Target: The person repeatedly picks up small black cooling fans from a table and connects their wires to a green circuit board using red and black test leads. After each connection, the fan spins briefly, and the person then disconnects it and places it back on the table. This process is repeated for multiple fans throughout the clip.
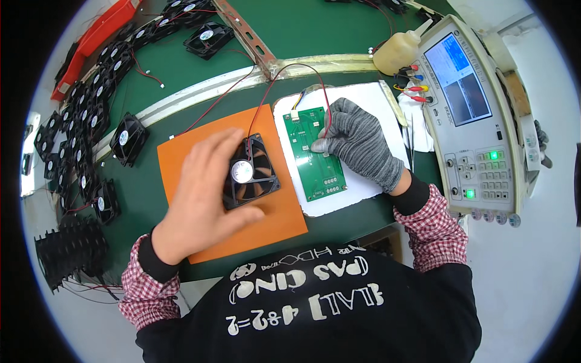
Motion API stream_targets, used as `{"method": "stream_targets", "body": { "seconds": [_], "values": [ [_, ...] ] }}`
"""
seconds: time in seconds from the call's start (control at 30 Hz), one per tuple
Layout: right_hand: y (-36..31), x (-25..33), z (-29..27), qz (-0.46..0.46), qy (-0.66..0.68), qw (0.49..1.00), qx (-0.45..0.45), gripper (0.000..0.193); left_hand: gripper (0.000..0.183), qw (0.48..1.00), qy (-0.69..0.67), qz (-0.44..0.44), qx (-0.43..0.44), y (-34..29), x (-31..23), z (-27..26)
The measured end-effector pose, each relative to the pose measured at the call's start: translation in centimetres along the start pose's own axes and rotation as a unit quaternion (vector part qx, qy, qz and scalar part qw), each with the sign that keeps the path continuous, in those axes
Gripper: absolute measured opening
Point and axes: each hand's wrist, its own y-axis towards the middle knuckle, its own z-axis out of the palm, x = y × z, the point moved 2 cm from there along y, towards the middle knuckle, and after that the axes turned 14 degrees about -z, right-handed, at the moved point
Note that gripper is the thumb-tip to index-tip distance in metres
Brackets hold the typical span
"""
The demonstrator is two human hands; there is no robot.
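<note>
My bare left hand (203, 190) is open, fingers stretched out and thumb spread, beside a black cooling fan (261, 162). Its fingers cover the fan's left edge; whether they touch it I cannot tell. The fan lies on an orange mat (284, 209). From it a thin red wire (299, 65) arcs over to my right hand (363, 142), which wears a grey knit glove. Thumb and fingers there are closed on the wire's end, hiding any plug. They rest over a green circuit board (311, 169) lying on a white board (378, 100).
Many black fans (100, 115) line the left side, with a stack (69, 251) below and red bins (97, 33) behind. A slotted metal strip (245, 36) crosses the back. Right are a test instrument (478, 115) with lit screen, clip leads (417, 89) and a squeeze bottle (396, 53).
</note>
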Motion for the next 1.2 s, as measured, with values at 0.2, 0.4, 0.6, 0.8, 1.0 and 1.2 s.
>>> {"method": "stream_targets", "body": {
  "seconds": [0.2, 0.4, 0.6, 0.8, 1.0, 1.2],
  "values": [
    [0.2, -0.4, 0.1, -0.034, 0.034, 0.999, 0.002, 0.026, 0.092, 0.991, 0.061, 0.078, -0.091, -0.3, -0.9, 0.2],
    [-0.1, -0.8, -0.2, -0.042, 0.036, 0.998, 0.007, 0.023, 0.038, 0.906, -0.39, 0.138, -0.088, -4.8, -3.8, -4.3],
    [0.0, -1.0, 0.0, -0.147, -0.006, 0.989, 0.01, 0.022, 0.026, 0.984, -0.129, 0.119, -0.034, -5.7, -3.3, -7.3],
    [-0.8, -0.9, 0.5, -0.132, 0.028, 0.989, -0.066, 0.018, 0.061, 0.923, 0.044, 0.255, -0.284, 2.6, -5.9, -5.0],
    [-0.2, -0.3, -0.3, -0.092, 0.117, 0.97, -0.192, 0.02, 0.089, 0.925, 0.178, -0.034, -0.334, 19.8, 9.4, -1.4],
    [0.0, -0.2, -0.4, -0.065, 0.174, 0.962, -0.199, 0.054, 0.052, 0.945, 0.207, -0.1, -0.234, 18.4, 8.5, -1.5]
  ]
}}
